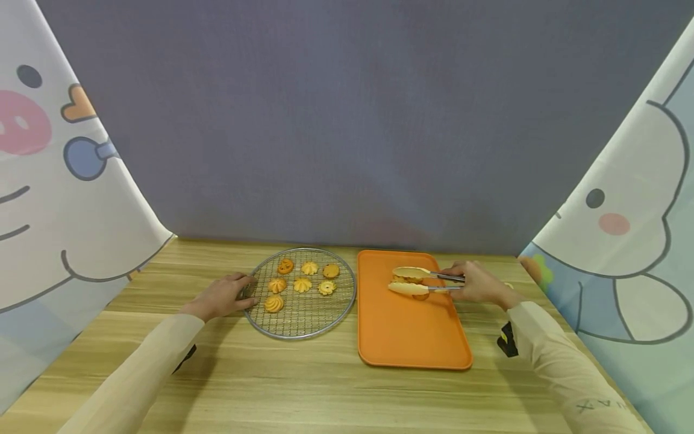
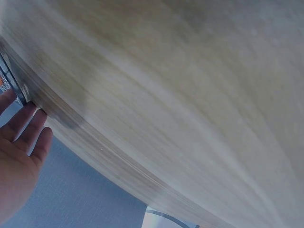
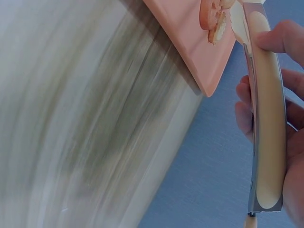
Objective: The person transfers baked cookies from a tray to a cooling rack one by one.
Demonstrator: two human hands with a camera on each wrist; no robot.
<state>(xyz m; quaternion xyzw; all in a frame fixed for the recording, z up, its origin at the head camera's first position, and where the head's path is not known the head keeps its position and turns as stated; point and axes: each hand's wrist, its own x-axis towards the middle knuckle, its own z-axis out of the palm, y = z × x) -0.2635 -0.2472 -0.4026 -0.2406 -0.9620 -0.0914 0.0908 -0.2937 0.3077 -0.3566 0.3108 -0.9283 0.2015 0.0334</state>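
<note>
My left hand (image 1: 225,295) rests at the left rim of a round wire cooling rack (image 1: 303,316), its fingers fairly straight and touching the edge. Several cookies (image 1: 302,284) lie on the rack's left and upper part. In the left wrist view, the fingertips of my left hand (image 2: 21,147) meet the rack's metal rim (image 2: 14,85). My right hand (image 1: 474,283) grips a pair of tongs (image 1: 409,289) with cream tips and metal arms. The spread tips hang over cookies (image 1: 420,297) on an orange tray (image 1: 409,337) and partly hide them. The right wrist view shows the tongs' cream handle (image 3: 268,118) under my thumb.
Rack and tray stand side by side on a wood-grain table (image 1: 282,386). A grey-blue fabric panel (image 1: 347,120) rises behind the table. Cartoon-printed cloths (image 1: 640,241) flank both sides.
</note>
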